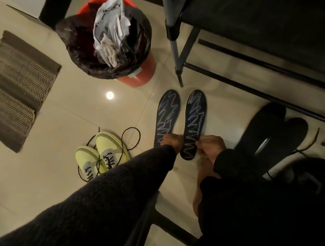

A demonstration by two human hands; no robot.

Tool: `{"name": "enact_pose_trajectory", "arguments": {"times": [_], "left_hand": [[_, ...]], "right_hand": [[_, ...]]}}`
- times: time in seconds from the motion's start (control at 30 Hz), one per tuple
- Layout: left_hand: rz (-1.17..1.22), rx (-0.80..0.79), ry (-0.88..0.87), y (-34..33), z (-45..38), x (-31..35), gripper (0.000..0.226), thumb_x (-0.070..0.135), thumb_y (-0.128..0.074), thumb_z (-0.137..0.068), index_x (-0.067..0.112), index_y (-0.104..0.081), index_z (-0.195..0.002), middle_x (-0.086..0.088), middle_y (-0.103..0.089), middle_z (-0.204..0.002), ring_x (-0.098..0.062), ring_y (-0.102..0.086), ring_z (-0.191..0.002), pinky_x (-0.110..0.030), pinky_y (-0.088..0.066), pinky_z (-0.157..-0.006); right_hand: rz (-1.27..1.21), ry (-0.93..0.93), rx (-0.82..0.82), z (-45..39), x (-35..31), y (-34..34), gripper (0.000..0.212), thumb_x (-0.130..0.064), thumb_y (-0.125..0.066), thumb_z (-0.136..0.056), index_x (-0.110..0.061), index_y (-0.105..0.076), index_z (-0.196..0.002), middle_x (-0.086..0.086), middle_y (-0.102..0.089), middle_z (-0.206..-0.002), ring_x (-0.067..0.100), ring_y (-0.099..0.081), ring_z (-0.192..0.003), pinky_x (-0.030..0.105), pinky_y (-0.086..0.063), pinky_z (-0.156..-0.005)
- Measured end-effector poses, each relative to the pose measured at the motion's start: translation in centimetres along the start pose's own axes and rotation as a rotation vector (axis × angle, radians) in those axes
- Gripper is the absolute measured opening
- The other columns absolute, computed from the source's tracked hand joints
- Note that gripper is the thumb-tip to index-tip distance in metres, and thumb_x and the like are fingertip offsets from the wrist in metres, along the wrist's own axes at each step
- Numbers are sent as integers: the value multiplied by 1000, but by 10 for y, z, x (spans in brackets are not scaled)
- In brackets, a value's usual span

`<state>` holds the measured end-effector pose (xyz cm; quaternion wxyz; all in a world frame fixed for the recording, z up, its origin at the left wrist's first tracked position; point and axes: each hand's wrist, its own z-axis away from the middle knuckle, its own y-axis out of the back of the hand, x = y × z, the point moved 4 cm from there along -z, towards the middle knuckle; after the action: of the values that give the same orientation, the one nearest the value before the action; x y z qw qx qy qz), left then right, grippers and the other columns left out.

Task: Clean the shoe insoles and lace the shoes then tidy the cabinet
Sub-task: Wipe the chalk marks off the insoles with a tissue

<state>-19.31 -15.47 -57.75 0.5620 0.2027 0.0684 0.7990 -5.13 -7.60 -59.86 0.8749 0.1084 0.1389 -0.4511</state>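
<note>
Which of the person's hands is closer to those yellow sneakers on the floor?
Left. The left hand is just up and right of the yellow sneakers; the right hand is farther right, past the patterned insole both hands hold.

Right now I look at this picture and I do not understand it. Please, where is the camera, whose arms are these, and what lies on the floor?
There is no machine here. A person wears one camera on the head, so you look down along their own dark sleeves at a tiled floor.

Both hands reach to two patterned insoles lying side by side. The left hand and the right hand hold the heel end of the right insole from either side. The left insole lies flat beside it.

To the left stand yellow shoes with loose black laces. Behind them is a red bin, lined with a black bag and full of paper, and a ribbed mat. To the right lie two plain black insoles, under a dark metal frame.
</note>
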Motion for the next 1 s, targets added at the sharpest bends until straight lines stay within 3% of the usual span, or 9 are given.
{"name": "enact_pose_trajectory", "arguments": {"times": [0.17,0.27,0.33,0.4,0.47,0.57,0.67,0.8,1.0], "left_hand": [[131,-89,-39,6,37,32,21,28,-61,-100,10,-70,-94,-13,-75,-98,-28,-74,-92,-46,-62,-88],[202,-85,-74,12,61,53,17,22,-63,-99,6,-66,-91,-12,-75,-88,-23,-75,-75,-37,-64,-70],[268,-133,-60,16,85,73,15,15,-62,-99,4,-63,-90,-9,-70,-75,-19,-69,-61,-30,-58,-54],[288,-227,-70,15,113,95,13,13,-57,-101,2,-64,-100,-10,-69,-79,-20,-67,-66,-28,-56,-53],[261,-328,-79,12,144,113,16,11,-50,-104,4,-62,-95,-10,-67,-81,-18,-66,-71,-25,-56,-59],[149,-454,-109,1,192,136,24,8,-45,-106,3,-58,-86,-7,-68,-63,-13,-67,-54,-20,-55,-55],[-7,-474,-189,-14,232,159,21,6,-48,-105,1,-59,-88,-8,-68,-54,-10,-66,-44,-19,-57,-54],[-208,-514,-305,-39,297,177,14,7,-50,-105,0,-61,-100,-9,-70,-57,-10,-66,-44,-19,-57,-57],[-385,-623,-411,-71,394,167,14,7,-57,-102,-3,-64,-108,-12,-73,-64,-11,-68,-46,-20,-58,-50]], "right_hand": [[-182,-15,-73,45,-36,21,20,10,-68,-88,3,-70,-106,17,-70,-105,27,-69,-94,30,-57,-69],[-235,-29,-53,67,-56,33,16,10,-69,-87,6,-69,-102,18,-70,-101,26,-69,-89,30,-59,-68],[-233,-32,-57,84,-71,47,16,8,-69,-88,8,-66,-104,18,-67,-93,21,-64,-76,24,-58,-56],[-212,-47,-117,109,-85,64,12,2,-66,-94,6,-65,-105,14,-64,-88,16,-60,-71,20,-55,-50],[-217,-57,-156,137,-94,85,11,-7,-62,-98,3,-66,-103,10,-62,-85,13,-58,-70,19,-56,-52],[-360,26,-86,192,-102,119,9,-6,-60,-99,1,-66,-97,8,-65,-69,11,-65,-56,20,-59,-58],[-531,135,-33,244,-103,148,10,-1,-54,-101,2,-62,-95,4,-60,-50,6,-59,-39,30,-58,-84],[-690,217,71,302,-86,188,6,0,-61,-97,2,-66,-96,9,-57,-82,12,-59,-70,23,-59,-53],[-873,339,179,400,-37,233,4,-2,-67,-93,0,-70,-95,11,-67,-89,13,-67,-77,22,-62,-61]]}}
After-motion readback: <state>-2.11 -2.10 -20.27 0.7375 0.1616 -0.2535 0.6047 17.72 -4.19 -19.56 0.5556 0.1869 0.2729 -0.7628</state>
